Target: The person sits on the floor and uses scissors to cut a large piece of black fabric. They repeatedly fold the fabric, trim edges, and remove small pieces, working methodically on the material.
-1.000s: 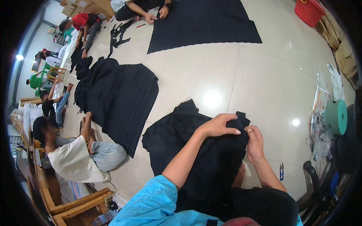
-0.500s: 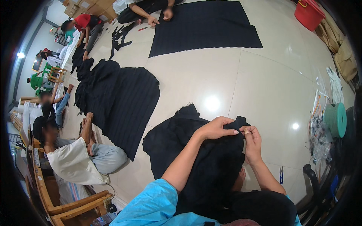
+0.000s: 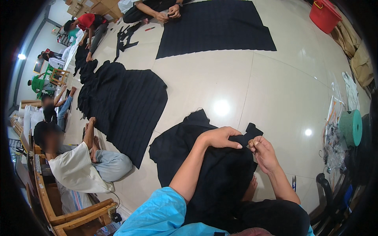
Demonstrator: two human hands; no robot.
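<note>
Floor [image 3: 275, 90] of pale glossy tiles fills the room, throwing back bright spots of ceiling light. Large sheets of black fabric lie spread on it: one flat rectangular black sheet [image 3: 214, 25] at the far end, where another person sits bent over its edge, and a ribbed black sheet [image 3: 130, 102] to the left, beside a seated person in a white shirt [image 3: 75, 171]. A wooden chair [image 3: 59, 208] stands at the lower left, a red bucket [image 3: 325, 15] at the upper right, and a green spool [image 3: 351, 126] at the right edge amid clutter. The black cloth [image 3: 185, 145] being worked lies bunched on the floor and over the person's lap, directly below both hands. The left hand [image 3: 220, 137] is curled down on the cloth's upper edge, fingers closed over a fold of it. The right hand [image 3: 265, 153] is just beside it, thumb and forefinger pinched together at the cloth's corner; whether they hold the fabric itself or something small is too fine to tell.
</note>
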